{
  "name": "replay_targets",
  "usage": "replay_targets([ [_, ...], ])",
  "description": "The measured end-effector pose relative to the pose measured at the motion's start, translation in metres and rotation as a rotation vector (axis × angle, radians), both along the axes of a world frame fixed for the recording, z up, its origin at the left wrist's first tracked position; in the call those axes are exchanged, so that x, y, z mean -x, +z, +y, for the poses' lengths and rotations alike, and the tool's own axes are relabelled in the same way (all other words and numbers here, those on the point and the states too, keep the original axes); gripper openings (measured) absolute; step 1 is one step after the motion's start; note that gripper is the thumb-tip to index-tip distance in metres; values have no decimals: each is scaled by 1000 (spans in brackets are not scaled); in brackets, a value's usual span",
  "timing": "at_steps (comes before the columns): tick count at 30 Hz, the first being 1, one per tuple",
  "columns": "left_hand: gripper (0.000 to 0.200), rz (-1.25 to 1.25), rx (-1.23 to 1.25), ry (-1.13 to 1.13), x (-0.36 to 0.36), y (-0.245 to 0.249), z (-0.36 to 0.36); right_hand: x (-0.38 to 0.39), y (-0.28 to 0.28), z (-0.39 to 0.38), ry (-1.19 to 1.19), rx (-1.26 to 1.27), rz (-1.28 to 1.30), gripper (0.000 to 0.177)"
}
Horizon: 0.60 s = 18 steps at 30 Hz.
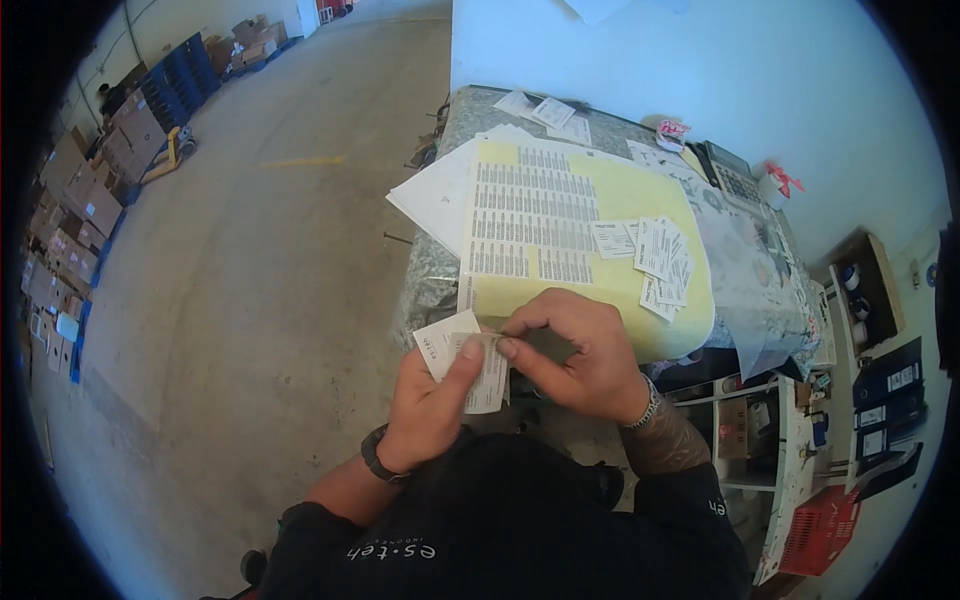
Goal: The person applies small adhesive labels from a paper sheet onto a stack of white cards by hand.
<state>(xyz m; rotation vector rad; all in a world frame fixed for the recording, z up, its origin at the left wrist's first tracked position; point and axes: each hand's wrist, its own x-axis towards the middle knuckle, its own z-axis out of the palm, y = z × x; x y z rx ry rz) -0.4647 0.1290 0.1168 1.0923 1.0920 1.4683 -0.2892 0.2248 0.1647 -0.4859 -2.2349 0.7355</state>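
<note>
My left hand is closed on white cards, its thumb pressing a printed label against them. With thumb and forefinger together, my right hand pinches the top right edge of that label. Both hands are in front of the table's near edge. Just beyond them lies a yellow backing sheet with rows of small printed stickers on its left half. Several loose printed labels overlap on the sheet's right side.
White paper sticks out past the table's left edge. A calculator and a cup stand by the wall. At the right are shelves and a red basket. Cardboard boxes and a yellow pallet jack stand far left.
</note>
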Motion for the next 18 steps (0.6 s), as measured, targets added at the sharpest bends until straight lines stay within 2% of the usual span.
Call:
replay_targets([
  [1, 44, 0, 0, -2, 0, 2, 0, -2, 4, -2, -51, 90, 29, 16],
  [3, 38, -470, 68, -33, 0, 7, 0, -7, 5, -1, -105, 181, 57, 11],
  [5, 36, -447, 69, -15, 6, 0, 2, -19, 3, 13, -286, 243, 277, 14],
  [7, 35, -424, 67, 7, 8, -2, 2, -37, 5, 34, -475, 142, 335, 15],
  [9, 35, -234, 64, 81, 7, -1, 2, -55, 11, 53, -659, 86, 341, 17],
  [10, 35, -235, 63, 81, 7, -1, 2, -63, 13, 61, -659, 85, 341, 17],
  [12, 34, -285, 32, 117, 6, -1, 3, -75, 16, 72, -915, -183, -9, 19],
  [13, 34, -285, 31, 118, 7, -2, 3, -73, 16, 72, -914, -184, -8, 19],
  [15, 33, -348, 17, 154, 8, -4, 3, -62, 15, 68, -1057, -669, -120, 28],
  [17, 33, -363, 16, 182, 8, -4, 5, -41, 8, 49, -757, -516, -61, 33],
  [18, 33, -378, 14, 207, 8, -4, 6, -28, 3, 41, -519, -495, -70, 36],
])
